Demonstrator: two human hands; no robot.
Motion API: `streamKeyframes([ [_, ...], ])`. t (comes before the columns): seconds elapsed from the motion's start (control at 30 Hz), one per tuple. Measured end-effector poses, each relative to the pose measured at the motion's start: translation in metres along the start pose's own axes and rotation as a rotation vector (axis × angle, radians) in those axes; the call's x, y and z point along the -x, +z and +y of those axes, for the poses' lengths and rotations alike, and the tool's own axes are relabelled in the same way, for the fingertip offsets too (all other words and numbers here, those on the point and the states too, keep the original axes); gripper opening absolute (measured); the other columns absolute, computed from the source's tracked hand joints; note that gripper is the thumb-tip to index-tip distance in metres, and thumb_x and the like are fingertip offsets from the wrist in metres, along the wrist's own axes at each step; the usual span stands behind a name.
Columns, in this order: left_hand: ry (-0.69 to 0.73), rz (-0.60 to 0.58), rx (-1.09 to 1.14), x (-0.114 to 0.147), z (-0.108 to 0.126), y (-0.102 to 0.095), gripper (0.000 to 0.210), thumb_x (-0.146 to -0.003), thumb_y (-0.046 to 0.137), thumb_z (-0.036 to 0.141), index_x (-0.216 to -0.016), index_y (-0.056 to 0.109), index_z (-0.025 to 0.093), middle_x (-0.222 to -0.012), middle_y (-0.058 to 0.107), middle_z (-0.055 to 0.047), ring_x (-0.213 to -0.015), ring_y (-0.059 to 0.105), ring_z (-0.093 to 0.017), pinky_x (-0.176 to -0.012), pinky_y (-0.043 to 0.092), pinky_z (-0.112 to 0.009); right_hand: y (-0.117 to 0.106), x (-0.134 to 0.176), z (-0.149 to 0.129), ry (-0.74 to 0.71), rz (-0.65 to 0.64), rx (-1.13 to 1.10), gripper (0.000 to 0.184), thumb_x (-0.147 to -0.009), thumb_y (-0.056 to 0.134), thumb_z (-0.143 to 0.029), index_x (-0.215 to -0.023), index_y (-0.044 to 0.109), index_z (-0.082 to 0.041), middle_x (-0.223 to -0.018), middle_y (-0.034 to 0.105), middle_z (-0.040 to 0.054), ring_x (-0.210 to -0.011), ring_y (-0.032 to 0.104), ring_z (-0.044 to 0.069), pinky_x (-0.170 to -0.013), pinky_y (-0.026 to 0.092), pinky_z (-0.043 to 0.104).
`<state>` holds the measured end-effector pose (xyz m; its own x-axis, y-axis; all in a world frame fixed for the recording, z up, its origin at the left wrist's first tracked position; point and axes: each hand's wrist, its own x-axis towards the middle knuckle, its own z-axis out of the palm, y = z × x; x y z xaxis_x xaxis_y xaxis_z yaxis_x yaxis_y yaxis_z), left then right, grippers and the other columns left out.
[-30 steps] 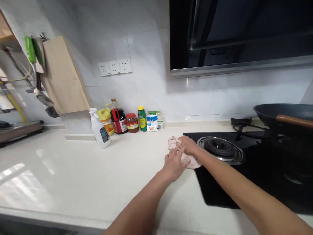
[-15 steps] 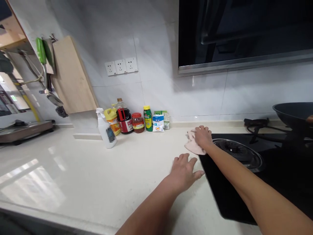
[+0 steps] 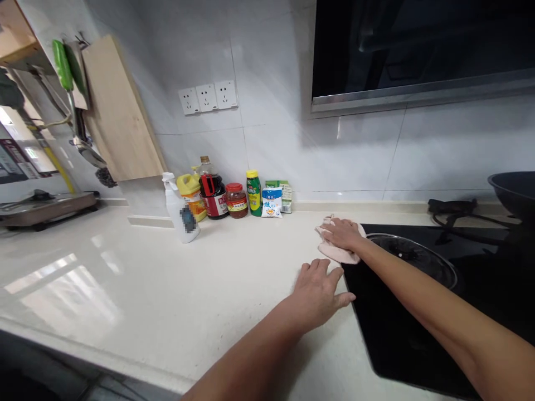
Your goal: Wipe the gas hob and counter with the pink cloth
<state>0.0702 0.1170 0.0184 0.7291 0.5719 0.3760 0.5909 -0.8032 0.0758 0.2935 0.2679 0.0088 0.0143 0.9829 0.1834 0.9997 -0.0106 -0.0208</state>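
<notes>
My right hand (image 3: 343,233) lies on a pale pink cloth (image 3: 340,254), its fingers pressing the cloth to the surface. The cloth is bunched at the corner where the white countertop (image 3: 234,267) meets the black glass hob (image 3: 388,323). Nearer to me, my left hand (image 3: 318,292) is open and empty, fingers spread, low at the counter by the hob's left edge; whether it touches the counter I cannot tell.
Along the wall stand a white spray bottle (image 3: 179,211), a yellow jug (image 3: 190,192), a dark sauce bottle (image 3: 214,197), a red-lidded jar (image 3: 237,201), a green bottle (image 3: 253,195) and a white-blue packet (image 3: 272,203). A dark wok (image 3: 512,192) sits right, below the range hood (image 3: 376,103).
My right hand has flattened over the cloth, and the cloth's spread has shifted slightly. My left hand stays spread in nearly the same spot. The camera view has tilted a little.
</notes>
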Motion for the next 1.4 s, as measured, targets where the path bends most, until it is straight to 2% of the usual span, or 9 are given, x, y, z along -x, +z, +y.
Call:
streamKeyframes([
  [0.23,-0.034,-0.192,-0.007,0.001,-0.004,-0.002,0.049,-0.098,0.051,0.059,-0.123,0.064,0.019,-0.124,0.064,-0.012,-0.116,0.058,-0.030,-0.097,0.047,-0.046,0.000,-0.028,0.018,0.145,-0.010,-0.046,0.051,-0.097,0.032,-0.053,-0.137,0.058,-0.038,-0.148,0.045,0.0112,-0.130,0.043,0.039,-0.105,0.027,0.062],
  [0.4,-0.022,-0.233,-0.038,0.000,-0.002,-0.005,0.047,-0.098,0.052,0.058,-0.121,0.064,0.018,-0.125,0.063,-0.013,-0.116,0.057,-0.030,-0.096,0.047,-0.047,0.005,-0.033,0.020,0.348,0.060,-0.073,0.053,-0.098,0.026,-0.051,-0.131,0.062,-0.032,-0.144,0.048,0.0131,-0.130,0.043,0.042,-0.106,0.022,0.069],
  [0.53,-0.032,-0.243,-0.020,-0.001,-0.003,-0.006,0.047,-0.099,0.051,0.058,-0.120,0.064,0.019,-0.122,0.063,-0.012,-0.116,0.057,-0.030,-0.097,0.046,-0.047,0.003,-0.016,0.014,0.293,0.073,-0.048,0.053,-0.099,0.026,-0.052,-0.139,0.056,-0.035,-0.147,0.045,0.0130,-0.131,0.042,0.042,-0.105,0.022,0.070],
  [0.77,-0.072,-0.181,0.047,-0.004,-0.008,-0.005,0.034,-0.099,0.052,0.048,-0.114,0.067,0.023,-0.119,0.065,-0.010,-0.115,0.057,-0.030,-0.097,0.045,-0.046,-0.012,0.057,-0.019,0.032,0.059,0.018,0.053,-0.101,0.024,-0.054,-0.144,0.051,-0.038,-0.153,0.041,0.0115,-0.136,0.040,0.037,-0.108,0.026,0.062],
  [0.87,-0.104,-0.144,0.121,-0.006,-0.010,-0.006,0.031,-0.100,0.048,0.042,-0.119,0.065,0.025,-0.123,0.065,-0.008,-0.117,0.057,-0.028,-0.100,0.044,-0.045,-0.015,0.104,-0.028,-0.111,0.102,0.003,0.053,-0.102,0.024,-0.055,-0.144,0.052,-0.039,-0.151,0.044,0.0093,-0.137,0.039,0.034,-0.112,0.026,0.059],
  [1.0,-0.187,-0.138,0.215,-0.010,-0.014,-0.010,0.027,-0.099,0.044,0.035,-0.101,0.068,0.022,-0.109,0.069,-0.007,-0.106,0.062,-0.025,-0.093,0.047,-0.038,-0.022,0.175,-0.030,-0.255,0.174,-0.065,0.051,-0.104,0.023,-0.049,-0.143,0.054,-0.038,-0.150,0.047,0.0084,-0.140,0.038,0.031,-0.116,0.026,0.057],
  [1.17,-0.238,-0.096,0.262,-0.011,-0.016,-0.015,0.026,-0.099,0.041,0.029,-0.094,0.065,0.019,-0.103,0.068,-0.007,-0.095,0.064,-0.021,-0.083,0.049,-0.032,-0.035,0.256,-0.029,-0.342,0.134,-0.191,0.046,-0.103,0.032,-0.051,-0.146,0.049,-0.048,-0.155,0.043,0.0027,-0.145,0.035,0.030,-0.118,0.027,0.060],
  [1.27,-0.246,-0.075,0.288,-0.010,-0.012,-0.017,0.027,-0.100,0.041,0.034,-0.097,0.065,0.020,-0.104,0.068,-0.006,-0.094,0.065,-0.020,-0.081,0.049,-0.030,-0.041,0.277,-0.027,-0.370,0.076,-0.232,0.045,-0.103,0.036,-0.051,-0.147,0.045,-0.052,-0.159,0.039,0.0001,-0.146,0.033,0.030,-0.118,0.029,0.061],
  [1.4,-0.239,-0.045,0.323,-0.008,-0.007,-0.016,0.029,-0.100,0.044,0.040,-0.100,0.066,0.022,-0.107,0.068,-0.005,-0.100,0.064,-0.020,-0.088,0.049,-0.030,-0.044,0.256,-0.023,-0.414,0.067,-0.243,0.044,-0.103,0.035,-0.049,-0.144,0.051,-0.047,-0.152,0.046,0.0021,-0.139,0.041,0.028,-0.116,0.033,0.055],
])
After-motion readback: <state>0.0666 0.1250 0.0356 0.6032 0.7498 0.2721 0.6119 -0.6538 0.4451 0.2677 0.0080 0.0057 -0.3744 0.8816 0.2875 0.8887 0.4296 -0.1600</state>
